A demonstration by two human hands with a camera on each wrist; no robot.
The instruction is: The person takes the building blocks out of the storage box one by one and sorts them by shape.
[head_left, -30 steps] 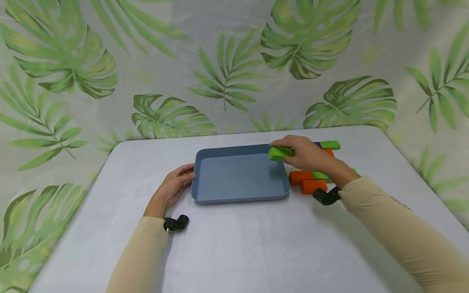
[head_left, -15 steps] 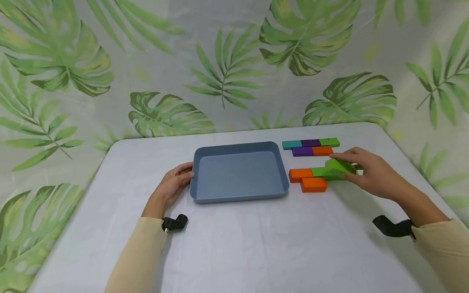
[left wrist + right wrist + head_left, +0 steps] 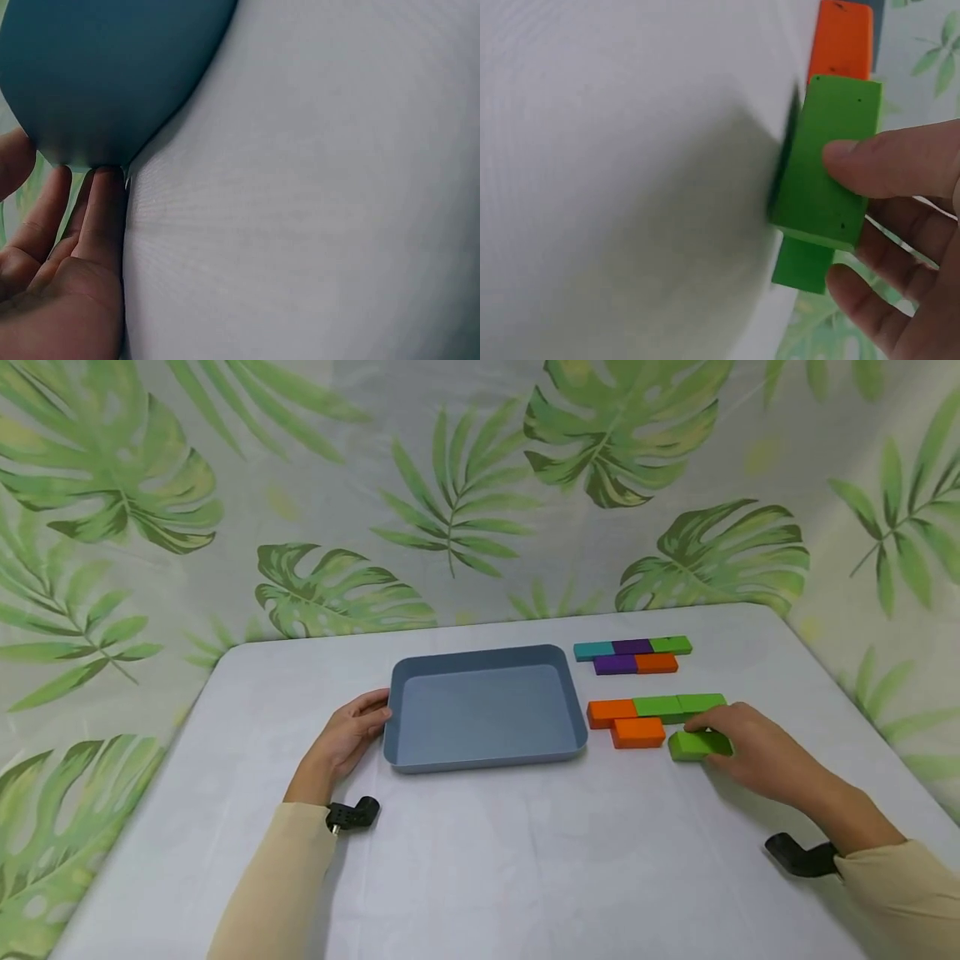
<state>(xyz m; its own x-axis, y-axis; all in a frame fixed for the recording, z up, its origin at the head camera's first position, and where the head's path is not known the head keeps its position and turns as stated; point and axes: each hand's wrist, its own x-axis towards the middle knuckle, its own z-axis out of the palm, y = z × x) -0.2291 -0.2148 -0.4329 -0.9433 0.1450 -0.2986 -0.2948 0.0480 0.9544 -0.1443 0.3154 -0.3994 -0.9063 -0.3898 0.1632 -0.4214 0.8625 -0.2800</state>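
My right hand (image 3: pixel 761 756) pinches a green block (image 3: pixel 700 745) between thumb and fingers, low over the white table at the front of a block group. In the right wrist view the thumb lies across the broad side of that green block (image 3: pixel 829 135), with the fingers behind it. Just left of it sits an orange block (image 3: pixel 637 732). My left hand (image 3: pixel 348 735) rests against the left side of a shallow blue-grey tray (image 3: pixel 485 768). The left wrist view shows its fairly straight fingertips touching the tray wall (image 3: pixel 105 97), thumb beside it.
Behind the held block stands a row of an orange block (image 3: pixel 611 713) and two green blocks (image 3: pixel 656 708). Farther back lie a teal block (image 3: pixel 593 651), purple ones (image 3: pixel 615 665), another green and another orange. Leaf-patterned cloth (image 3: pixel 450 485) hangs behind the table.
My right hand has carried the green block from over the tray's right corner rightward, then down toward the front of the nearer row, beside the orange block. The left hand stays at the tray.
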